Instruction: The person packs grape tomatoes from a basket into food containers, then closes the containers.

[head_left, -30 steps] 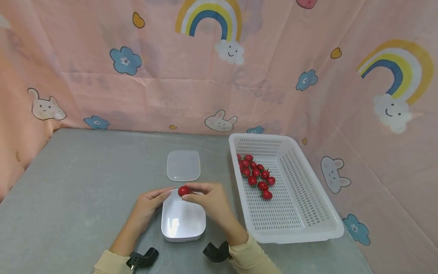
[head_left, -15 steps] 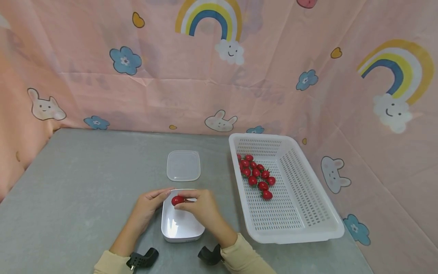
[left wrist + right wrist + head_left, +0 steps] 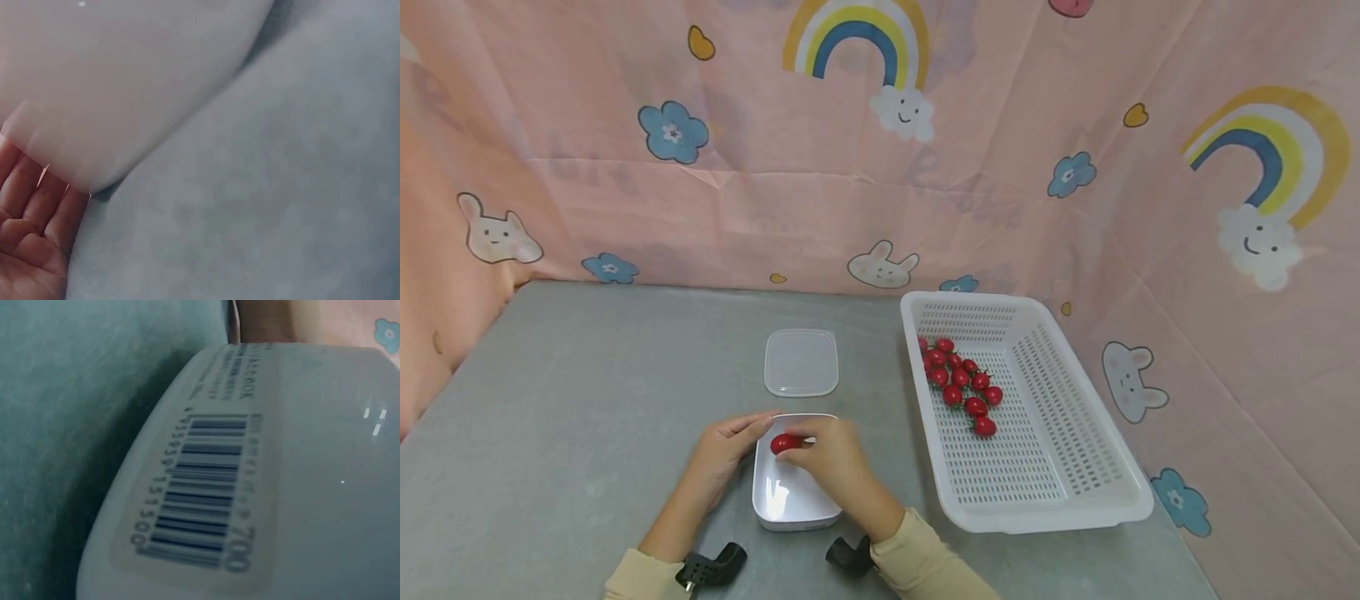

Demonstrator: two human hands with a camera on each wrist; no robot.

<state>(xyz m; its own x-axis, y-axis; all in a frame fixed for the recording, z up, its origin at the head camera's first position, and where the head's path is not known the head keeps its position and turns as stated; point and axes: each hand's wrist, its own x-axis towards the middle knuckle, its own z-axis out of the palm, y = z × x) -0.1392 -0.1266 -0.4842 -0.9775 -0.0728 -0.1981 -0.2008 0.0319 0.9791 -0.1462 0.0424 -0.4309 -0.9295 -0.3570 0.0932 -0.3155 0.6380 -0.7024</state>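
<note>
In the head view my right hand (image 3: 835, 462) pinches a red cherry tomato (image 3: 784, 443) between thumb and fingertips, over the opening of a white square food container (image 3: 797, 525). Whether the tomato touches the inside cannot be told. My left hand (image 3: 718, 458) rests its fairly straight fingers at the container's far left corner, thumb by the rim. The left wrist view shows several left-hand fingers (image 3: 37, 200) lying against the outer wall. A barcode label (image 3: 194, 494) on the container's side fills the right wrist view; the right hand's fingers are not seen there.
A white perforated basket (image 3: 1045, 517) with several cherry tomatoes (image 3: 961, 379) in its left part stands on the right. A translucent square lid (image 3: 802, 363) lies behind the container on the grey table (image 3: 587, 400). A pink patterned curtain (image 3: 737, 217) hangs behind.
My right hand has moved left and slightly nearer with the cherry tomato, from the container's far rim to over its inside. The left hand and container have stayed in place.
</note>
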